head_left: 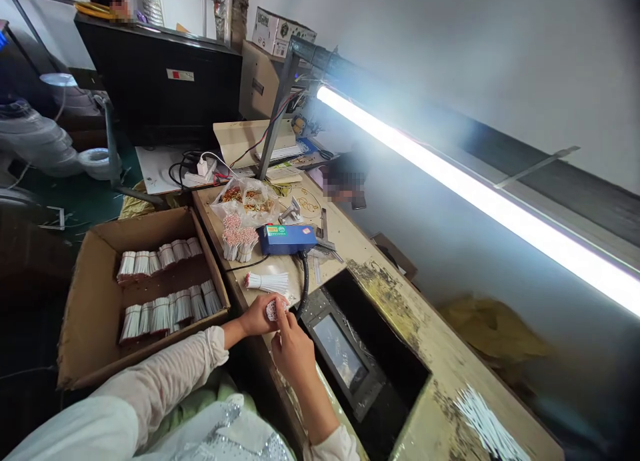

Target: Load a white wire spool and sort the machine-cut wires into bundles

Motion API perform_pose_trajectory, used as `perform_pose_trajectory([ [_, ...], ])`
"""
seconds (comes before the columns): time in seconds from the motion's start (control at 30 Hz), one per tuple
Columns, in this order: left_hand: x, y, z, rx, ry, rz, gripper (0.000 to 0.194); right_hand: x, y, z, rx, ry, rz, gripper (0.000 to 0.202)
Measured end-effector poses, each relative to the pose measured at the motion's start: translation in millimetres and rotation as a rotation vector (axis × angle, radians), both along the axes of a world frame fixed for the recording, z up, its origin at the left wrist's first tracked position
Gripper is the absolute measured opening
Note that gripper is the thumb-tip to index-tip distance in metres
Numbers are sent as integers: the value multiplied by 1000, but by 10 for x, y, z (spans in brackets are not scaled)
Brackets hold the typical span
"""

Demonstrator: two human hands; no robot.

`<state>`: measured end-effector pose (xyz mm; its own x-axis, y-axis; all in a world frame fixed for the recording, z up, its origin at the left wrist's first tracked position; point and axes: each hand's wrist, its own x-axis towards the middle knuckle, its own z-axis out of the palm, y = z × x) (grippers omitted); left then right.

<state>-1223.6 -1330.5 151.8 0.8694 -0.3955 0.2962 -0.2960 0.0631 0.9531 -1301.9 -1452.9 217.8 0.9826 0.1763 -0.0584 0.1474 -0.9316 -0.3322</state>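
My left hand is closed around a small bundle of white wires, its cut ends facing up towards me. My right hand meets it from the right, index finger and thumb against the bundle's edge, the other fingers curled. Just beyond, a tied bundle of white wires lies flat on the worktable. Several bundles with coppery ends stand upright behind it. To the left, a cardboard box holds two rows of banded white bundles.
A blue device with a black cable sits behind my hands. On the right is a black recess with a screen panel. Loose white wires lie at the near right. A lit tube lamp hangs overhead. Another person's head shows beyond the table.
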Motion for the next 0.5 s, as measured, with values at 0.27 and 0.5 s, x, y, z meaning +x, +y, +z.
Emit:
perform_pose_trajectory([
  [0.27,22,6,199,-108,177,-54,17,81,-46,-264,866,117,-339,89],
  [0.5,-22,-5,518,-338,524,20,29,157,-279,-14,796,6,-314,44],
])
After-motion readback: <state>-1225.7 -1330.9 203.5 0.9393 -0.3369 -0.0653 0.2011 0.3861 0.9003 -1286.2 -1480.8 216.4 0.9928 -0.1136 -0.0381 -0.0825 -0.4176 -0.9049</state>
